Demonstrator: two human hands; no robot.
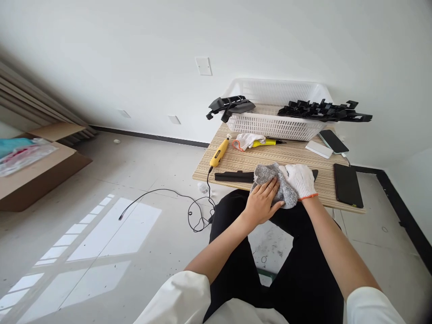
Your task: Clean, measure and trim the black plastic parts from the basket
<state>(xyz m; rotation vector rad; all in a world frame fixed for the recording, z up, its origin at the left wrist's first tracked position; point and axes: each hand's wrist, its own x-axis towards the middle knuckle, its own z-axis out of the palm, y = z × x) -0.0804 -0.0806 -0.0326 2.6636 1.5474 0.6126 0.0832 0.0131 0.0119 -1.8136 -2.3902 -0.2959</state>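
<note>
A folded grey cloth (286,194) lies bunched over the middle of a long black plastic strip (234,177) near the table's front edge. My bare left hand (265,198) presses it down, fingers close together and thumb apart, their tips against the fabric. On the strip's right part rests my right hand (299,179), in a white knitted glove with an orange cuff; its fingers are curled over the strip beside the cloth, the tips partly hidden. A yellow rotary tool (219,154) lies left of the strip, its black cord hanging off the table.
Behind, a white plastic basket (280,128) stands by the wall with black plastic parts (313,110) across its rim. A loose white glove (249,140) partly covers a yellow-handled tool (266,142). Phones (348,184) and a white block (319,149) lie right. A cardboard box (40,175) sits far left.
</note>
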